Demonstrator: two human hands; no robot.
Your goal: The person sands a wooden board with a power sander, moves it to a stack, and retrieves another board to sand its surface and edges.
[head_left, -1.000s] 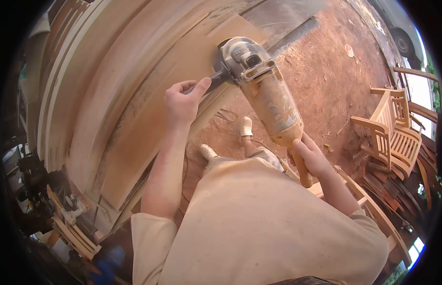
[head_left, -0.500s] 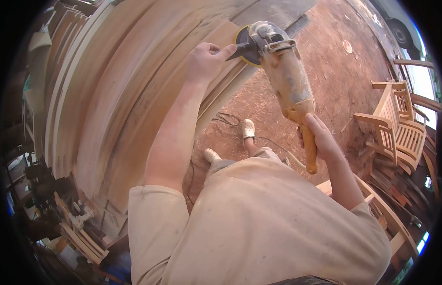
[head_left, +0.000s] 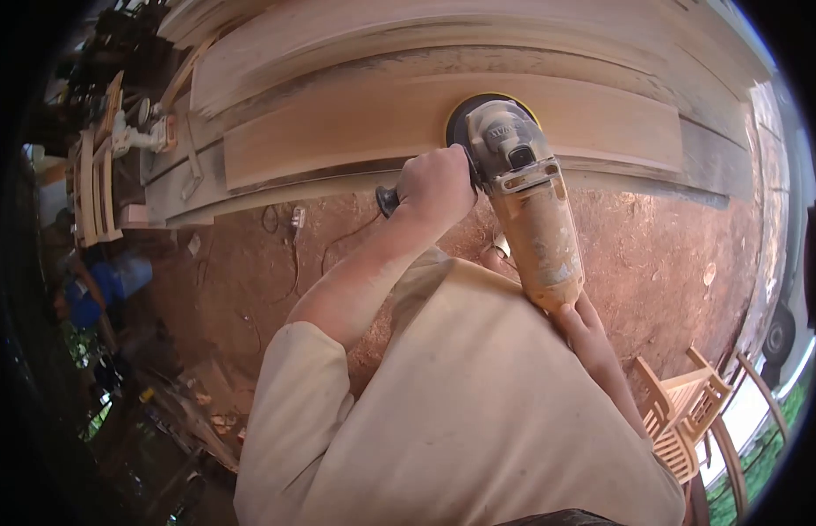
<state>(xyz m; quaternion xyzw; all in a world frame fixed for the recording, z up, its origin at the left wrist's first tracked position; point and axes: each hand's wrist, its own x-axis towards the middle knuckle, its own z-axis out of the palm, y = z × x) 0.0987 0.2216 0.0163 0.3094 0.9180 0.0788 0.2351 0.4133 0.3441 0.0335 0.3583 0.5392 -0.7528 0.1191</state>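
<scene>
A dusty yellow-and-grey power sander (head_left: 539,219) lies with its round disc (head_left: 465,118) over a light wooden board (head_left: 338,131). My left hand (head_left: 436,188) is wrapped round the sander's black side handle (head_left: 388,202), whose end sticks out at the left of the fist. My right hand (head_left: 585,326) holds the rear end of the tool near my shirt; its grip is mostly hidden. The board rests on darker planks (head_left: 719,167).
More long boards (head_left: 425,31) lie beyond. Wooden chairs (head_left: 684,408) stand at lower right, a blue container (head_left: 88,298) at far left. Another power tool (head_left: 149,133) sits at upper left. Cables (head_left: 296,254) lie on the reddish, dusty ground (head_left: 653,263).
The view has turned, so the boards now run across the top. My left hand has gone from a loose hold to a full grip on the side handle, and the disc is now over the board.
</scene>
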